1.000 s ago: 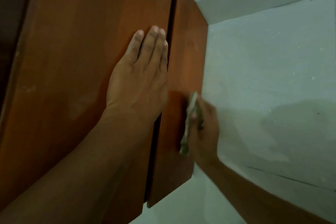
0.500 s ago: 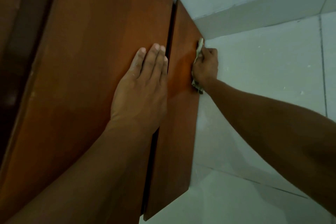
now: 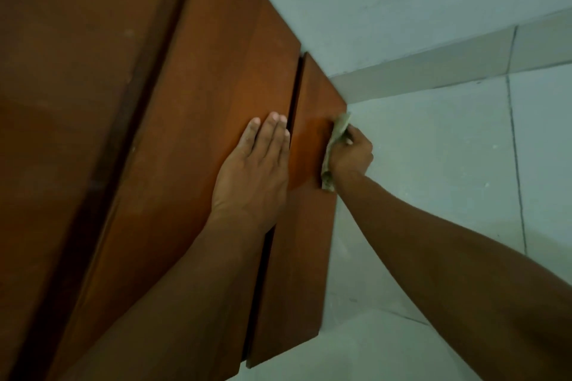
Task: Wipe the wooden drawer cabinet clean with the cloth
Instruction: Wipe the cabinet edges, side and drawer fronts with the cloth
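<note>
Head view: cabinet [image 3: 216, 71] beside tiled floor [image 3: 448, 170] (pale)

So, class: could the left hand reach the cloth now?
Probably yes: the left hand lies flat on the cabinet near the cloth, which the right hand grips; only bare wood lies between.

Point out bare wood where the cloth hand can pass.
Free: the narrow reddish-brown wooden panel nearer the camera than the right hand, between the dark gap and the pale tiled floor. Crowded: the strip between the pale crumpled cloth and the flat left hand.
</note>
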`<action>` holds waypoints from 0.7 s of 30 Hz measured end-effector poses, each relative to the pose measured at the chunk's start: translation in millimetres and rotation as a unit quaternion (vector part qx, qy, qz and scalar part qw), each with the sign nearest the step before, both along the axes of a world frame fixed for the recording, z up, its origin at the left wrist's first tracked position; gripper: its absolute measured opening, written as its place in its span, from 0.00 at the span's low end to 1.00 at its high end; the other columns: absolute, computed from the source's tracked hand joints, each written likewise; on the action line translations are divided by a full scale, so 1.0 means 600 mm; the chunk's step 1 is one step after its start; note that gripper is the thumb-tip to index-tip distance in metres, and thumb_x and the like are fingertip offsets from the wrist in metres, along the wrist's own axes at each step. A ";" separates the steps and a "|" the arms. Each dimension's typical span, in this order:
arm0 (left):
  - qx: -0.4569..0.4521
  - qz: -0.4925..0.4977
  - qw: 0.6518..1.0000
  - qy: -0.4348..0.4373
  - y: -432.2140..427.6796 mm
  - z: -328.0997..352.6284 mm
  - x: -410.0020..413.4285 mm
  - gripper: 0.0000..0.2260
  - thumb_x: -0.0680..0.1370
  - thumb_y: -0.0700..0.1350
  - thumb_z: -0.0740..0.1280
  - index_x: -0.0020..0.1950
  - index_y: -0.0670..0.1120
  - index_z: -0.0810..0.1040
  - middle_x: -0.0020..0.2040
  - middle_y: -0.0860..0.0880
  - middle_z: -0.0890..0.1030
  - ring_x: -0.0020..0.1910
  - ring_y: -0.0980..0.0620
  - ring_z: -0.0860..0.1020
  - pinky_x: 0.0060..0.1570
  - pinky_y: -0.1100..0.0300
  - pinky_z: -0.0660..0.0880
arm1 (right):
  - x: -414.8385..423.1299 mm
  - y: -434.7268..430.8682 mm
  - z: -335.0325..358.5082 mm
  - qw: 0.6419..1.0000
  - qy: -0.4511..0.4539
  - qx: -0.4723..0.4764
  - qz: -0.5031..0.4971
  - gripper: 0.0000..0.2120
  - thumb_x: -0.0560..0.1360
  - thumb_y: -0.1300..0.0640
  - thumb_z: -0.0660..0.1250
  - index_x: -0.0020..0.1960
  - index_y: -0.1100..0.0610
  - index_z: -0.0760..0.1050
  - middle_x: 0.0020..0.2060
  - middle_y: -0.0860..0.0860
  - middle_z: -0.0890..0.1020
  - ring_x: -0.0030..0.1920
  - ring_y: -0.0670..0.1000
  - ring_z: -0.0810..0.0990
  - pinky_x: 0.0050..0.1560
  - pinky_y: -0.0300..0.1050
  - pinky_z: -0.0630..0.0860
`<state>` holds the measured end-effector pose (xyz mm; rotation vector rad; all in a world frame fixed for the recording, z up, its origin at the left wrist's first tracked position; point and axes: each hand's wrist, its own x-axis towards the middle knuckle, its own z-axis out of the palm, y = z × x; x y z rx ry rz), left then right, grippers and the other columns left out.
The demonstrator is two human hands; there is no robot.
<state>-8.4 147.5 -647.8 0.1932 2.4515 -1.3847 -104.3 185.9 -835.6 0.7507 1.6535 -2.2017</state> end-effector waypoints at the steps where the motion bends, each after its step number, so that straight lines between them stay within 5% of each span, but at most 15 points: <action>1: 0.007 0.007 1.000 -0.006 0.001 0.003 0.000 0.30 0.84 0.52 0.42 0.80 0.36 0.37 0.82 0.37 0.39 0.81 0.39 0.37 0.77 0.42 0.35 | 0.003 0.011 0.004 0.999 -0.042 -0.034 -0.002 0.17 0.79 0.60 0.66 0.67 0.55 0.78 0.61 0.53 0.83 0.58 0.54 0.82 0.66 0.44 0.76; 6: 0.123 0.081 0.989 -0.021 0.024 0.021 0.023 0.28 0.84 0.51 0.44 0.82 0.41 0.43 0.83 0.43 0.45 0.82 0.45 0.41 0.79 0.48 0.38 | 0.048 0.048 0.049 0.950 -0.175 -0.255 0.048 0.09 0.77 0.57 0.67 0.53 0.59 0.82 0.51 0.58 0.85 0.48 0.57 0.84 0.56 0.56 0.82; 8: 0.171 0.112 0.979 -0.006 0.035 0.027 0.056 0.28 0.85 0.51 0.46 0.82 0.43 0.45 0.83 0.44 0.47 0.82 0.47 0.43 0.79 0.49 0.38 | 0.065 0.048 0.062 0.945 -0.165 -0.272 0.072 0.12 0.78 0.55 0.68 0.59 0.58 0.80 0.50 0.56 0.84 0.50 0.58 0.84 0.56 0.56 0.82; 14: 0.158 0.135 0.978 -0.021 0.042 0.072 0.154 0.28 0.85 0.51 0.47 0.82 0.42 0.44 0.83 0.43 0.46 0.82 0.46 0.42 0.77 0.51 0.35 | 0.109 0.045 0.093 0.977 -0.105 -0.135 0.129 0.20 0.77 0.60 0.66 0.68 0.53 0.77 0.58 0.55 0.84 0.53 0.58 0.84 0.58 0.55 0.82; 21: 0.189 0.175 0.966 0.036 0.072 0.114 0.200 0.29 0.85 0.52 0.48 0.82 0.42 0.44 0.83 0.43 0.45 0.82 0.46 0.41 0.79 0.49 0.39 | 0.132 0.067 0.155 0.970 -0.041 -0.114 0.210 0.10 0.76 0.60 0.64 0.54 0.51 0.79 0.46 0.54 0.83 0.50 0.58 0.83 0.58 0.55 0.81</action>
